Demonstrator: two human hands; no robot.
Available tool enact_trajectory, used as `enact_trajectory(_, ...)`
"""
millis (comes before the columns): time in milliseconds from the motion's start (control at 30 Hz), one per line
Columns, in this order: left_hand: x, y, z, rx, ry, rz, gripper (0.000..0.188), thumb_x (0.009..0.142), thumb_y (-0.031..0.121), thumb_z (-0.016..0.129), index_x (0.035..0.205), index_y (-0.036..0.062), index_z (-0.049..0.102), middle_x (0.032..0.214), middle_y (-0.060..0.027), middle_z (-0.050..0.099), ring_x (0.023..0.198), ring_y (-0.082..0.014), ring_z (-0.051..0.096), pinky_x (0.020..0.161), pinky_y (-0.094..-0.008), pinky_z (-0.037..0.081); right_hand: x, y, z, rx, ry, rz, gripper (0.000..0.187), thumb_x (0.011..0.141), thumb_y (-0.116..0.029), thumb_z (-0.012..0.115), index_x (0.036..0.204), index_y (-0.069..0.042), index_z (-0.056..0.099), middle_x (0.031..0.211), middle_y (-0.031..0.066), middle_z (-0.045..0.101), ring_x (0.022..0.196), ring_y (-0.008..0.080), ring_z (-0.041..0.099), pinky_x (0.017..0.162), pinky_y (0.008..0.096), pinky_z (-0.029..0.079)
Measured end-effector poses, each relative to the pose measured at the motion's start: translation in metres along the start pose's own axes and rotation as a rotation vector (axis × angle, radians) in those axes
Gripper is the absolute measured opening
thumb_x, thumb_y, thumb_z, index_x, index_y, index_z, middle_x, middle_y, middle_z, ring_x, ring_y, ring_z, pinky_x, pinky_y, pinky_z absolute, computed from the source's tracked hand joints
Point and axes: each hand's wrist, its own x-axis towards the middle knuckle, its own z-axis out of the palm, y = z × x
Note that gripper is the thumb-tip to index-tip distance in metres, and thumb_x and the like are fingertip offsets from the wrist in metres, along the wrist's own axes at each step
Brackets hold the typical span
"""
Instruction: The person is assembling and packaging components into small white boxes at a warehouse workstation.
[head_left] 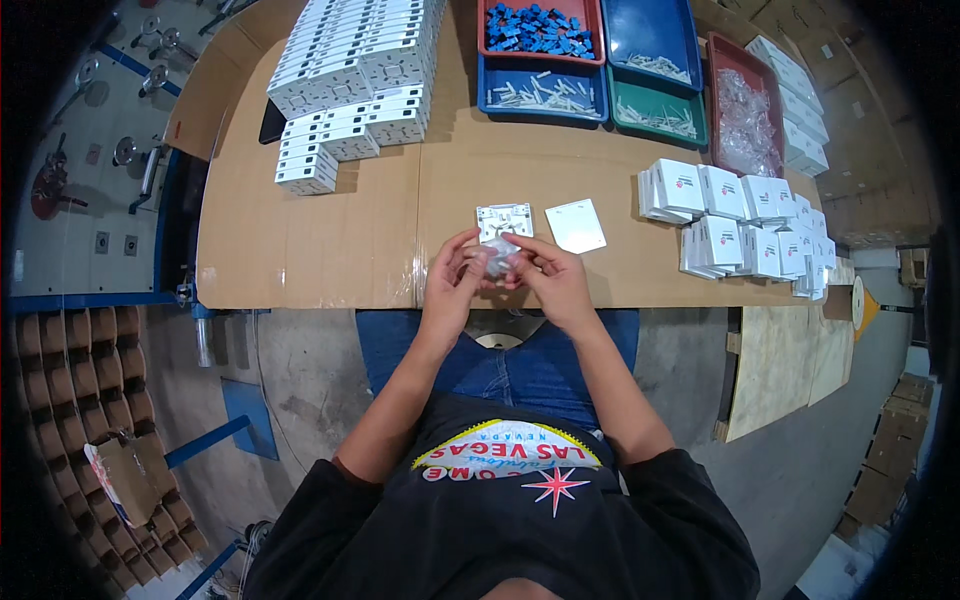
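Note:
Between my two hands, over the near edge of the cardboard-topped table, is a small clear plastic bag (499, 258) with small pale pieces in it. My left hand (460, 270) pinches its left side. The fingers of my right hand (548, 277) are closed on its right side. Just beyond my fingertips lies a white square plate with a moulded, detailed face (504, 216), partly covered by the hands. To its right, a plain white square cover (576, 227) lies flat, slightly turned.
White square units (350, 80) are stacked at the far left. A red tray (541, 30) holds blue parts; blue (500, 108) and green (655, 117) trays hold pale small pieces. Clear bags (748, 125) fill another red tray. Small white boxes (720, 240) stand at right.

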Motion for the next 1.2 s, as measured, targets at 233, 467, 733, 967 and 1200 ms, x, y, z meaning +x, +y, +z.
enact_trajectory(233, 0.002, -0.01, -0.013, 0.079, -0.051, -0.115, 0.026, 0.103, 0.011, 0.063, 0.128, 0.0019, 0.064, 0.104, -0.0045, 0.069, 0.093, -0.0116, 0.067, 0.082, -0.0275, 0.058, -0.002, 0.002, -0.014, 0.037, 0.053, 0.226, 0.021, 0.099, -0.002, 0.062, 0.118, 0.001, 0.07, 0.083, 0.0037, 0.066, 0.067, 0.0112, 0.065, 0.062, 0.0275, 0.057)
enact_trajectory(467, -0.001, -0.012, -0.018, -0.007, -0.105, -0.182, 0.029, 0.101, 0.008, 0.064, 0.13, 0.0016, 0.063, 0.108, -0.0069, 0.07, 0.096, -0.0131, 0.069, 0.083, -0.0266, 0.057, -0.003, 0.001, -0.025, -0.018, -0.046, 0.248, 0.024, 0.099, 0.0, 0.056, 0.12, -0.002, 0.068, 0.084, 0.0036, 0.065, 0.061, 0.009, 0.06, 0.054, 0.025, 0.053)
enact_trajectory(733, 0.0, -0.029, -0.029, -0.004, -0.066, -0.123, 0.029, 0.095, -0.002, 0.069, 0.124, -0.0026, 0.064, 0.11, -0.0086, 0.069, 0.101, -0.0149, 0.069, 0.091, -0.0286, 0.058, -0.005, 0.001, -0.024, -0.058, -0.061, 0.3, 0.027, 0.098, 0.0, 0.057, 0.124, -0.001, 0.066, 0.082, 0.0029, 0.064, 0.06, 0.0078, 0.059, 0.052, 0.0243, 0.051)
enact_trajectory(967, -0.001, -0.03, -0.027, -0.027, -0.069, -0.173, 0.027, 0.097, 0.001, 0.067, 0.123, -0.0041, 0.062, 0.113, -0.0106, 0.069, 0.103, -0.017, 0.069, 0.092, -0.031, 0.059, -0.004, 0.002, -0.023, -0.058, -0.058, 0.294, 0.025, 0.098, -0.001, 0.061, 0.123, -0.001, 0.065, 0.079, 0.0012, 0.064, 0.06, 0.007, 0.059, 0.051, 0.0227, 0.049)
enact_trajectory(1200, -0.001, -0.028, -0.024, -0.02, -0.086, -0.183, 0.028, 0.098, 0.0, 0.064, 0.126, -0.0043, 0.061, 0.115, -0.0108, 0.068, 0.103, -0.0173, 0.069, 0.091, -0.0318, 0.06, -0.004, 0.01, -0.025, -0.051, -0.099, 0.275, 0.021, 0.099, -0.002, 0.061, 0.119, -0.001, 0.064, 0.079, 0.0013, 0.064, 0.06, 0.0074, 0.06, 0.05, 0.0234, 0.049)
